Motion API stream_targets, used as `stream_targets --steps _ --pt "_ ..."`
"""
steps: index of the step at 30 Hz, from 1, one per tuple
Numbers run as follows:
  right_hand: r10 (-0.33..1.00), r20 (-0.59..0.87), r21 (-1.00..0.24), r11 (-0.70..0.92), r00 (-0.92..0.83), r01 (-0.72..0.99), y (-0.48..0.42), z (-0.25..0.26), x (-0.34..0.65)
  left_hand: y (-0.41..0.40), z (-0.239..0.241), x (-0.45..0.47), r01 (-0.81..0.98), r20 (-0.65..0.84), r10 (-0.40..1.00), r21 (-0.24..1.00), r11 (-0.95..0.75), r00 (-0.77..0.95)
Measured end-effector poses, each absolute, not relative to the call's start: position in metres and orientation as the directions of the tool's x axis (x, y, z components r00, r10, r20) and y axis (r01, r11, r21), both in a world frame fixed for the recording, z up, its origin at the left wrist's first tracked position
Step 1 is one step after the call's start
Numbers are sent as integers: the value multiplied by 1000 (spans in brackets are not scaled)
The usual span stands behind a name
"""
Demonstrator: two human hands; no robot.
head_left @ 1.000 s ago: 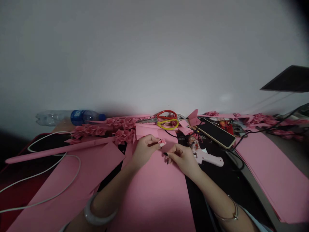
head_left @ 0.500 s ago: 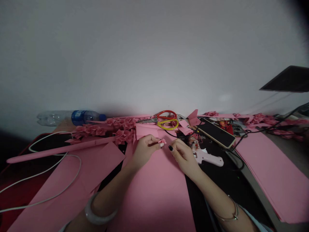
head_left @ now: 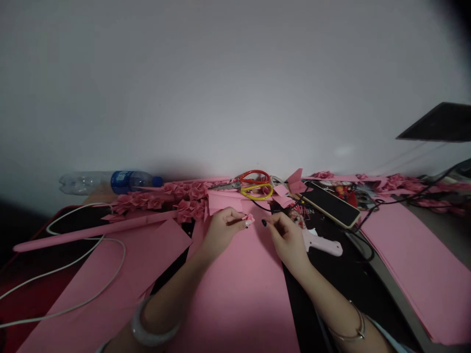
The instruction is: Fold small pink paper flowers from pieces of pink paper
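Between the thumb and fingers of my left hand (head_left: 224, 229) is a small pink paper flower (head_left: 249, 218). My right hand (head_left: 289, 238) is a short way to the right of the flower, thumb and fingertips pressed together; anything pinched there is too small to make out. Both hands are over a long pink paper sheet (head_left: 243, 294). Just beyond them lie scissors (head_left: 256, 185) with one red and one yellow handle. A pale pink glue gun (head_left: 322, 244) rests beside my right hand, its front part partly hidden.
Pink paper flowers (head_left: 191, 198) and a rolled paper stick (head_left: 91, 230) lie at left, near a plastic bottle (head_left: 125, 182) and a white cable (head_left: 123, 257). A phone (head_left: 331, 203), black cables and stacked pink paper (head_left: 423, 274) are at right. A wall rises behind.
My right hand has moved slightly right, away from the flower. My left hand still holds the flower in nearly the same place.
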State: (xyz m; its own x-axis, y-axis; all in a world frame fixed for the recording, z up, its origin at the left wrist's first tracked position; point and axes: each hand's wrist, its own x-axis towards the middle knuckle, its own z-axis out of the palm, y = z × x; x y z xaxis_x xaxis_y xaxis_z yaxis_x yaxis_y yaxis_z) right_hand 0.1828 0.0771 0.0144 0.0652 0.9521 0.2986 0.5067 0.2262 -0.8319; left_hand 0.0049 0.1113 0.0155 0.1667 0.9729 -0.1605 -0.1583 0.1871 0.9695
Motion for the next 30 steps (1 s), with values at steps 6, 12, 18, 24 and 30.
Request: stream_targets --steps 6,12,18,24,30 --pt "940 338 -813 263 53 520 78 16 185 112 14 4 -145 -161 973 972 185 167" --pt "954 298 -835 244 34 494 77 17 184 110 15 5 -136 -155 971 974 181 181" --pt "981 194 -893 170 16 417 76 16 182 109 16 5 -113 -159 971 977 181 178" --pt "983 178 -913 147 47 381 77 15 182 108 18 6 -102 -142 974 982 162 175" --pt "983 179 -919 150 46 364 77 15 181 109 15 5 -78 -124 978 987 138 169"
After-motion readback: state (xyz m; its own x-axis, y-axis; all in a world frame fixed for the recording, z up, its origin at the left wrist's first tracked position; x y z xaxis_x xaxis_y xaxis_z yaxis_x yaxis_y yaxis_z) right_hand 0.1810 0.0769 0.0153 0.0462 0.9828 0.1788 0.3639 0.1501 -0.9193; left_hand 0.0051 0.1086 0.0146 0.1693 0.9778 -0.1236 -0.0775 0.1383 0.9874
